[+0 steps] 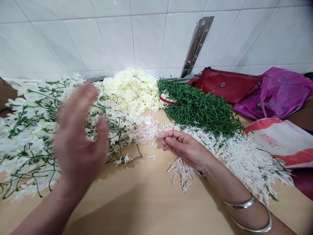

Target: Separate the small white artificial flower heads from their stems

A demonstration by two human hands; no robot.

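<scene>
Layout: piles on the desk (137, 205) look sorted by kind, probably so each part stays within reach.
Flowers on stems: white sprays (29, 127) heaped across the left of the frame, under and around the left hand.
Loose blossoms: creamy heap (133, 88), upper centre, maybe kept apart because it has no stems showing.
Greens: bundle of green stems (198, 106), right of centre, behind the right hand.
White pieces: thin sticks (148, 132) mid-frame; spiky white pile (249, 160) at right, beside the right forearm.
Bags: red bag (225, 85) and purple bag (286, 91), upper right, likely pushed back to free working space.
Left hand (79, 137): blurred, open, thumb spread, nothing seen in it; contact with sprays unclear.
Right hand (182, 145): curled closed near the sticks, thumb against fingers; can't tell if something tiny is pinched.
</scene>
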